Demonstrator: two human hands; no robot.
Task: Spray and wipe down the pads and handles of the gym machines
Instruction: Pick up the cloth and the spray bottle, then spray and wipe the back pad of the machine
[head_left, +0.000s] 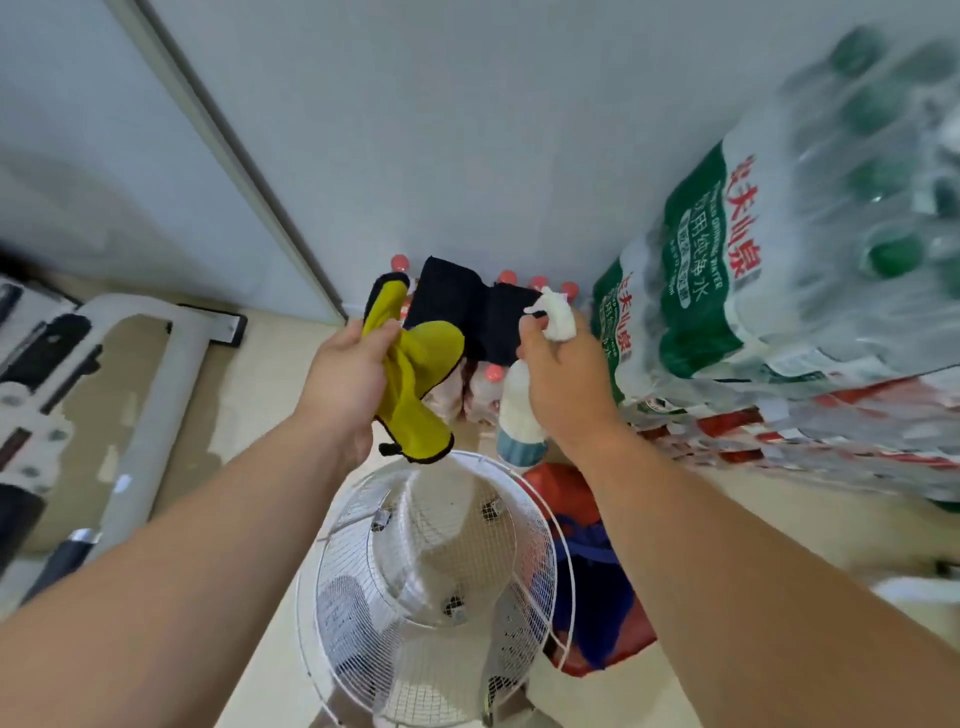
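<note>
The yellow-and-black cloth (418, 374) hangs from the left hand (347, 375), pinched between thumb and curled fingers. Its dark side spreads out to the right, just in front of the nozzle of the white spray bottle (519, 413). The right hand (563, 382) grips the bottle's neck, fingers wrapped tight below the spray head. Both hands are above a white floor fan (436, 587). Shrink-wrapped packs of bottled water (753, 270) are stacked on the right, and a pale machine frame (156, 374) lies on the left.
</note>
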